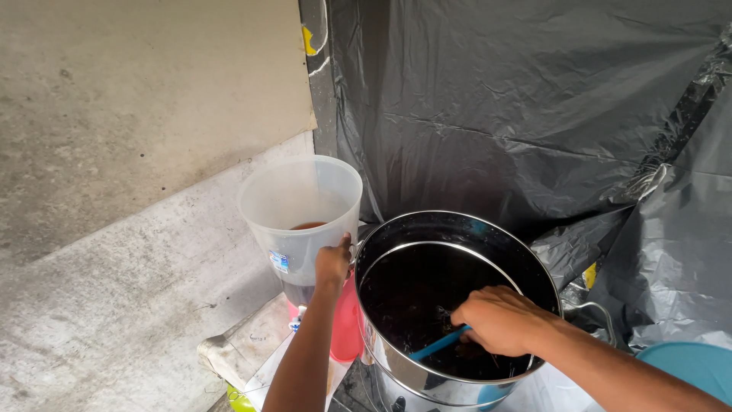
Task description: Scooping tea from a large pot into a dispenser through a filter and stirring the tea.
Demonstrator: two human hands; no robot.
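Observation:
My left hand grips the rim of a translucent plastic jug that holds a little brown liquid at its bottom. The jug stands just left of a large steel pot filled with dark liquid. My right hand reaches inside the pot and is closed around a blue handle whose lower end dips into the dark liquid. What is at the end of the handle is hidden.
Black plastic sheeting hangs behind and right of the pot. A concrete wall fills the left. A red container sits under the jug, and a teal rim shows at lower right.

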